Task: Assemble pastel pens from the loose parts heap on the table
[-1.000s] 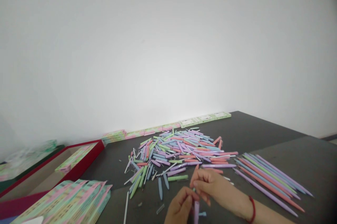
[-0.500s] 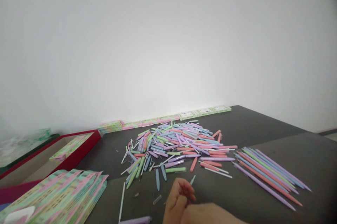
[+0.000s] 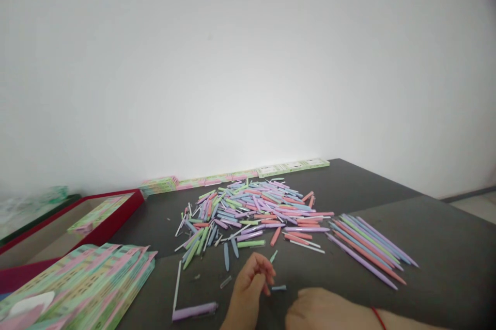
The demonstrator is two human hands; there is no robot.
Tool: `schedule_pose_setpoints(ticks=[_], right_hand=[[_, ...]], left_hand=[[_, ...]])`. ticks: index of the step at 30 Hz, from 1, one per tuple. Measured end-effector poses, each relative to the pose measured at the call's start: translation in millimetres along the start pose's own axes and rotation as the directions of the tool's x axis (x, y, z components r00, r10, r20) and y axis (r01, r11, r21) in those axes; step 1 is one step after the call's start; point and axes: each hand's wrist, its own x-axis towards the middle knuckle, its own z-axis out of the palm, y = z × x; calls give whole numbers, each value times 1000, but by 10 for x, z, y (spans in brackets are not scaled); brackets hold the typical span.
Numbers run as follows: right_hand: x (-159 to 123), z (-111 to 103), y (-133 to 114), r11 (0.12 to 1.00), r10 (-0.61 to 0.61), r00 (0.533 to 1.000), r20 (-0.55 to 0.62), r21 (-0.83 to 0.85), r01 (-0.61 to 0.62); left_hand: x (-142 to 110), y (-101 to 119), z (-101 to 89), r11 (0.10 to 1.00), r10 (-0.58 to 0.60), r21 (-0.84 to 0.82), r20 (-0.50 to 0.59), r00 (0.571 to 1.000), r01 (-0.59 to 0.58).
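My left hand (image 3: 250, 286) is in the lower middle, its fingers curled inward toward the thumb; whatever they may hold is hidden. A short blue pen piece (image 3: 279, 287) shows right beside its fingertips, and I cannot tell whether they touch. Just beyond lies a small green pen piece (image 3: 274, 256). My right hand (image 3: 321, 309) is at the bottom edge, apart from the left, back upward, fingers hidden beneath it. A purple pen barrel (image 3: 196, 311) and a white refill (image 3: 177, 286) lie left of my hands. Ahead spreads a large heap of pastel pen parts (image 3: 248, 211).
Several long pointed pens (image 3: 368, 250) lie in a row on the dark table (image 3: 437, 247) to the right. Overlapping printed packs (image 3: 89, 278) are at lower left, behind them an open red box (image 3: 116, 216). Flat boxes (image 3: 294, 167) line the wall.
My hands were together and now are apart, the right one lying to the right. The blue pen piece has come into sight between them. The view has shifted slightly.
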Motion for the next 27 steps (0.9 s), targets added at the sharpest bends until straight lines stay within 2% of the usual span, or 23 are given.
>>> schedule_pose_setpoints(ticks=[2,4,7,9,11,14,16,18,20,21,23,25,27], right_hand=[[62,-234,-7,991,126,991,-44,59,-124],[124,-424,4,965,251,959,-129,112,-238],[234,-518,30,920,377,897,-230,201,-336],[312,-473,40,908,399,877,-267,250,-336],[363,-399,48,904,390,874,-291,303,-302],[304,-308,105,873,434,845,-312,376,-309],[135,-244,202,856,508,788,-348,312,-413],[-120,-144,332,813,568,713,-411,149,-562],[-391,-11,453,700,654,630,-418,19,-714],[-504,58,495,656,694,608,-384,-9,-755],[-637,173,531,642,719,613,-326,-25,-766],[-617,236,511,683,697,658,-284,-13,-730],[-461,245,469,739,651,714,-257,-3,-674]], left_hand=[[-13,68,-28,995,42,92,57,998,-47],[-20,101,-45,969,124,196,140,982,-150],[-12,40,-37,894,259,300,259,931,-332],[3,-51,-22,877,307,322,195,932,-356],[20,-126,-19,894,282,327,117,952,-305],[34,-132,-52,899,231,366,73,970,-242],[38,-78,-82,879,226,421,47,973,-225],[41,-18,-101,860,236,462,16,972,-216],[42,17,-102,853,241,477,0,971,-212],[41,23,-98,853,240,479,-6,971,-208],[34,15,-87,860,230,472,-17,973,-195],[23,-9,-82,871,210,458,-24,977,-176],[14,-41,-92,876,199,453,-23,980,-167]])
